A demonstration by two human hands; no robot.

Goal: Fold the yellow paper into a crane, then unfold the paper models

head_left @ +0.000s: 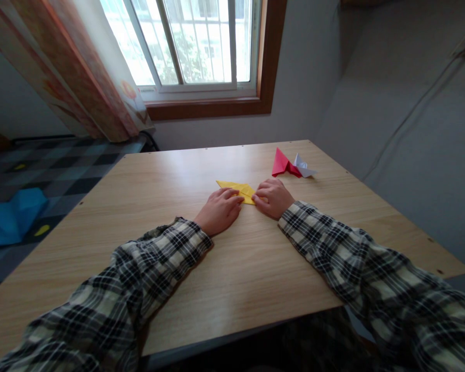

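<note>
Folded yellow paper (247, 191) lies on the table (240, 279). My left hand (221, 208) presses its near edge, fingers together; my right hand (272, 198) appears to pinch its right end. Beyond stand red paper (280, 164) and white paper (303, 166), markings indistinct.

Table (201, 289) bears yellow paper (245, 189), red paper (281, 163), white paper (301, 168).
</note>
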